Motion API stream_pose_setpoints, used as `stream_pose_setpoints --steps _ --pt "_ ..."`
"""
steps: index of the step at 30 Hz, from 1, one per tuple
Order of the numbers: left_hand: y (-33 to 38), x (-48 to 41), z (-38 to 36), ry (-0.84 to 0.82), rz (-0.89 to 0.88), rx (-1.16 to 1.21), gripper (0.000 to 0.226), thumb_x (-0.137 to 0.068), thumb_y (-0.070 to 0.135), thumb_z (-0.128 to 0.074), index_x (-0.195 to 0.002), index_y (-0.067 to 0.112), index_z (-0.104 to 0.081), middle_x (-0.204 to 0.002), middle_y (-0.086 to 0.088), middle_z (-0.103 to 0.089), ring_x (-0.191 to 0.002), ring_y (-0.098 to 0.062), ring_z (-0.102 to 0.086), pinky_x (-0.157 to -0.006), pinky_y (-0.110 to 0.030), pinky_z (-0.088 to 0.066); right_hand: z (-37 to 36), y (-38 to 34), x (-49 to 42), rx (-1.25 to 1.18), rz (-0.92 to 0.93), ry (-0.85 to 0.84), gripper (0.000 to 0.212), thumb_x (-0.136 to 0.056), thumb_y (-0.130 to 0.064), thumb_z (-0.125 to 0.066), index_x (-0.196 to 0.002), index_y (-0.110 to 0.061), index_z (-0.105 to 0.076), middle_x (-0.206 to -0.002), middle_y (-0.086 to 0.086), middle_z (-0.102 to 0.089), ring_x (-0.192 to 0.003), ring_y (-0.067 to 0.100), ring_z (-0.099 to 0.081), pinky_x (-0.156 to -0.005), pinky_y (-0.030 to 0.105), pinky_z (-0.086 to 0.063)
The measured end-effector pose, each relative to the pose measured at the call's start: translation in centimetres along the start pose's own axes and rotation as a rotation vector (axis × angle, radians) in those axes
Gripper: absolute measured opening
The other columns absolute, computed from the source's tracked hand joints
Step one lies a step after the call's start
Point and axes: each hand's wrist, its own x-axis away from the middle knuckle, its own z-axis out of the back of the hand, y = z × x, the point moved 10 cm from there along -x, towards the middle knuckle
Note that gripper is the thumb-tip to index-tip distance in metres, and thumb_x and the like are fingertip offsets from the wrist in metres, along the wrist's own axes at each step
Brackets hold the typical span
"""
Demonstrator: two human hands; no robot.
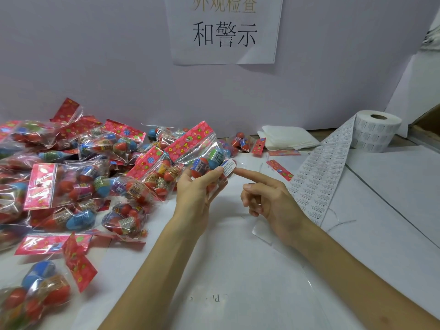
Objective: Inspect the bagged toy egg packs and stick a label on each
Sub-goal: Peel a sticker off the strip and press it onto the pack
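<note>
— Closest to us, at the lower left, a bagged egg pack (35, 294) lies on the white table (238, 282). Behind it the pile of packs (71, 177) spreads toward the wall.
— And our left hand (197, 189)?
— Its fingers curl round a lifted pack (202, 151), with the red header card tilted up to the left. A small white label (229, 168) sits on the bag just beside our thumb.
— Our right hand (269, 198)?
— It holds nothing: the index finger is straight with its tip at the label's edge, and the other fingers are curled. Further right, the label strip (319, 177) runs back to its roll (376, 132).
</note>
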Motion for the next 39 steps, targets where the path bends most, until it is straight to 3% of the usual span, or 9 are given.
stream_pose_setpoints --steps 8,15,19,26,29,31,33,35,39 --pt "0.2 -0.1 0.6 0.050 -0.028 -0.008 0.048 -0.090 0.001 -0.072 -0.135 0.002 -0.056 -0.113 -0.016 -0.075 -0.095 -0.024 -0.076 -0.074 -0.026 -0.063 -0.5 0.0 0.0 0.023 0.000 -0.035 0.043 -0.082 -0.025 -0.061 -0.122 -0.035 -0.074 -0.069 0.008 -0.059 -0.059 0.016 -0.039 -0.053 0.023 -0.041" --pt "0.4 -0.1 0.9 0.080 -0.045 -0.004 0.045 -0.090 0.001 -0.072 -0.132 0.005 -0.056 -0.110 -0.014 -0.076 -0.099 -0.026 -0.076 -0.075 -0.027 -0.063 -0.7 0.2 0.1 0.005 -0.008 -0.048 0.038 -0.092 -0.014 -0.060 -0.124 -0.032 -0.073 -0.068 0.008 -0.058 -0.059 0.017 -0.037 -0.052 0.023 -0.041" --pt "0.3 -0.1 0.9 0.086 -0.043 -0.003 0.041 -0.091 0.000 -0.071 -0.128 0.006 -0.057 -0.109 -0.014 -0.076 -0.099 -0.026 -0.075 -0.077 -0.028 -0.063 -0.8 0.1 0.1 0.009 -0.014 -0.054 0.042 -0.089 -0.017 -0.061 -0.128 -0.028 -0.071 -0.067 0.007 -0.058 -0.059 0.017 -0.038 -0.053 0.023 -0.040" --pt "0.4 -0.3 1.2 0.093 -0.054 0.005 0.033 -0.091 -0.001 -0.071 -0.120 0.009 -0.059 -0.102 -0.012 -0.078 -0.090 -0.022 -0.077 -0.077 -0.028 -0.064 -0.8 0.2 0.1 0.024 -0.013 -0.046 0.037 -0.094 -0.015 -0.059 -0.124 -0.030 -0.073 -0.067 0.006 -0.059 -0.058 0.015 -0.043 -0.053 0.023 -0.041" --pt "0.3 -0.2 1.0 0.081 -0.065 -0.012 0.038 -0.091 -0.002 -0.070 -0.126 0.005 -0.058 -0.106 -0.013 -0.076 -0.092 -0.023 -0.076 -0.079 -0.030 -0.063 -0.4 0.3 0.0 0.039 -0.022 -0.021 0.039 -0.082 -0.025 -0.061 -0.117 -0.029 -0.077 -0.065 0.006 -0.059 -0.056 0.014 -0.043 -0.052 0.022 -0.040" --pt "0.2 -0.1 0.8 0.069 -0.062 -0.018 0.040 -0.090 -0.002 -0.070 -0.128 0.004 -0.057 -0.110 -0.013 -0.075 -0.093 -0.024 -0.076 -0.078 -0.029 -0.063 0.8 0.3 -0.1 0.079 -0.026 0.067 0.031 -0.077 -0.026 -0.062 -0.100 -0.023 -0.082 -0.063 0.004 -0.059 -0.056 0.014 -0.045 -0.052 0.024 -0.038" --pt "0.1 -0.2 0.8 0.073 -0.057 -0.004 0.042 -0.090 -0.002 -0.071 -0.129 0.003 -0.056 -0.114 -0.013 -0.074 -0.097 -0.025 -0.076 -0.078 -0.029 -0.063 2.6 0.3 -0.1 0.077 -0.046 0.184 0.019 -0.078 -0.022 -0.064 -0.078 -0.015 -0.082 -0.060 0.004 -0.058 -0.057 0.016 -0.045 -0.052 0.026 -0.035" --pt "0.3 -0.3 0.8 0.075 -0.064 -0.006 0.045 -0.090 -0.001 -0.071 -0.131 0.003 -0.055 -0.118 -0.015 -0.073 -0.102 -0.028 -0.075 -0.081 -0.031 -0.063 4.3 0.0 0.0 0.078 -0.036 0.278 0.022 -0.086 -0.017 -0.063 -0.071 -0.013 -0.078 -0.061 0.004 -0.057 -0.056 0.017 -0.044 -0.053 0.027 -0.036" --pt "0.2 0.1 0.3 0.050 -0.081 -0.079 0.047 -0.088 0.000 -0.075 -0.129 0.008 -0.056 -0.117 -0.013 -0.072 -0.102 -0.027 -0.074 -0.084 -0.033 -0.063 4.6 -1.4 0.0 0.123 0.050 0.293 0.019 -0.088 -0.031 -0.073 -0.099 -0.015 -0.074 -0.073 0.001 -0.064 -0.061 0.016 -0.055 -0.054 0.025 -0.045"
